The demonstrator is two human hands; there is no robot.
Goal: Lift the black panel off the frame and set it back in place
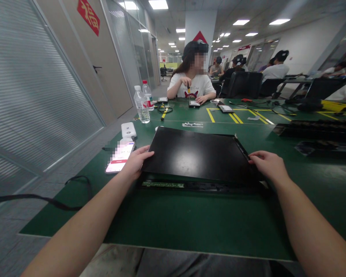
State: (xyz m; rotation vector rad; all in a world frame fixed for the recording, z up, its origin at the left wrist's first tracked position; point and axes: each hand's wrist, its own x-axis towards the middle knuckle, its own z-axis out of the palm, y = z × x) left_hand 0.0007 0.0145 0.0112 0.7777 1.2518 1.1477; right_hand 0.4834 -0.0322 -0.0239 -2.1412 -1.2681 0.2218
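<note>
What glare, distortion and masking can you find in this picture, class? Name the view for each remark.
Head view: a soft, pale glare patch on the black panel; head view: the door leans steeply, probably wide-angle distortion or camera tilt; head view: blocky pixelation over part of the phone and the face of the co-worker across the table.

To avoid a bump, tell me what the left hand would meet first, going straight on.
The black panel, likely at once: the left hand already seems to touch its left edge.
</note>
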